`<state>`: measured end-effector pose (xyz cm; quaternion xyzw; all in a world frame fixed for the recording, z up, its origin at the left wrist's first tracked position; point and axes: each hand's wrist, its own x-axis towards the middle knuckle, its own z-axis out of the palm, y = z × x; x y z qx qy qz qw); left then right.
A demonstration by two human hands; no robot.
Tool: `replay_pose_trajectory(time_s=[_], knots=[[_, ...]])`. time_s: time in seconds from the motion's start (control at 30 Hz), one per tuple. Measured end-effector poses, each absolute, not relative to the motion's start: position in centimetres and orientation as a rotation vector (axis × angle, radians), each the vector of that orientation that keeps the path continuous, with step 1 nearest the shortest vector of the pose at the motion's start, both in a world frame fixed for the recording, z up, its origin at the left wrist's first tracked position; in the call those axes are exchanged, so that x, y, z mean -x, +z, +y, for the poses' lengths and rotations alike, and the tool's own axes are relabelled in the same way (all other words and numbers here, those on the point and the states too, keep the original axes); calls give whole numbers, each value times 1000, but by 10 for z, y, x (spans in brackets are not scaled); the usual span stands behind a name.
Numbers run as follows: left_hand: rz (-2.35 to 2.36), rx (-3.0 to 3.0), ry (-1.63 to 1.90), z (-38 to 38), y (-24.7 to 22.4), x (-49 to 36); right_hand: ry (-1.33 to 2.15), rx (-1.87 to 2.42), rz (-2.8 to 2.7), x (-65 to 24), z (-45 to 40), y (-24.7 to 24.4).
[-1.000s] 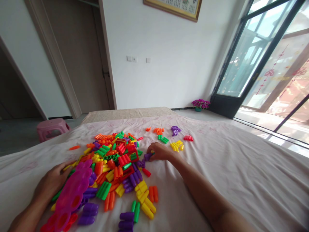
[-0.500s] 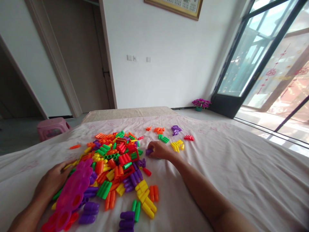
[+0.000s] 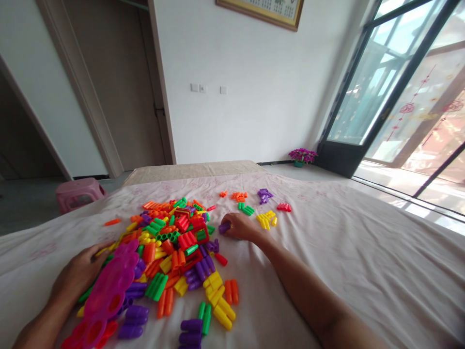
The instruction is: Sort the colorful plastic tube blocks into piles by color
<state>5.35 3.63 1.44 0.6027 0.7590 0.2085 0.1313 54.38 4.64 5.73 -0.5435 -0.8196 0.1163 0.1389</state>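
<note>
My right hand (image 3: 240, 227) is closed round a purple plastic building block (image 3: 224, 228), low over the sheet just right of the pile. My left hand (image 3: 82, 266) lies at the pile's left edge with its fingers stretched out, partly hidden among the pieces. Beside it a translucent magenta scalloped piece (image 3: 116, 276) leans on the pile and hides some blocks. The pile of tube-shaped blocks (image 3: 174, 237) mixes red, orange, yellow, green and purple. Beyond my right hand lie small groups sorted by colour: yellow blocks (image 3: 266, 219), green blocks (image 3: 246, 209), purple blocks (image 3: 265, 196), orange blocks (image 3: 239, 197) and red blocks (image 3: 284, 207).
A pale, wrinkled sheet (image 3: 356, 252) covers the surface. Near its front are loose purple blocks (image 3: 191, 332) and yellow blocks (image 3: 223, 312). A pink stool (image 3: 80, 191) stands on the floor at left. A potted purple flower (image 3: 302, 156) sits by the glass door (image 3: 363, 97).
</note>
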Motion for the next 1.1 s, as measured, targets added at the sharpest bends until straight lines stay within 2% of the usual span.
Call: replay_pose_trajectory(time_s=[1.1], knots=[[2199,-1697,565,40,6,-45,142,1530,-2412,-540,42,48]])
